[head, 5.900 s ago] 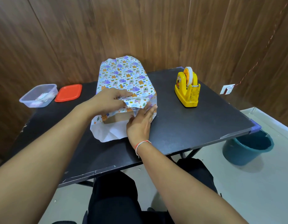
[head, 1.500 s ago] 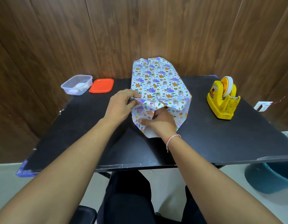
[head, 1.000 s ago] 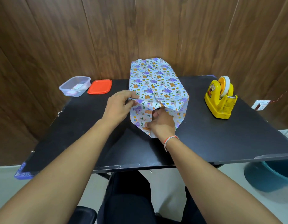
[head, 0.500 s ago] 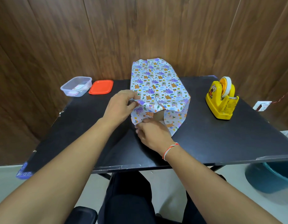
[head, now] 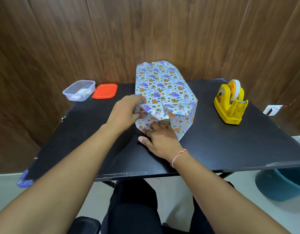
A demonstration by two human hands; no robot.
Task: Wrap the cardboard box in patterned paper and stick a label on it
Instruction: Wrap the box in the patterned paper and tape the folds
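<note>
A black table (head: 230, 149) fills the middle of the frame, set against a wall of brown wooden panels (head: 78, 39). At the centre of the frame, on the tabletop, a cardboard box (head: 164, 122) is covered by patterned paper (head: 164, 88); only a small brown patch of the box is seen at the open near end, between two paper flaps. The far end of the paper is seen rising in front of the wall.

The left hand (head: 125, 112) is placed at the near left corner of the package, its fingers curled over the paper and pinching the fold there. The right hand (head: 160, 138) is laid flat at the near end, its fingers straight and pressed onto the lower paper flap, its thumb spread out over the table. A red and white thread (head: 178, 156) is worn on the right wrist.

At the right of the frame a yellow tape dispenser (head: 230, 103) is stood well apart from the package. At the upper left, a clear plastic tub (head: 78, 90) is set just beside an orange lid (head: 104, 91). At the lower right, below the table edge, part of a teal bucket (head: 280, 186) is seen on the floor.
</note>
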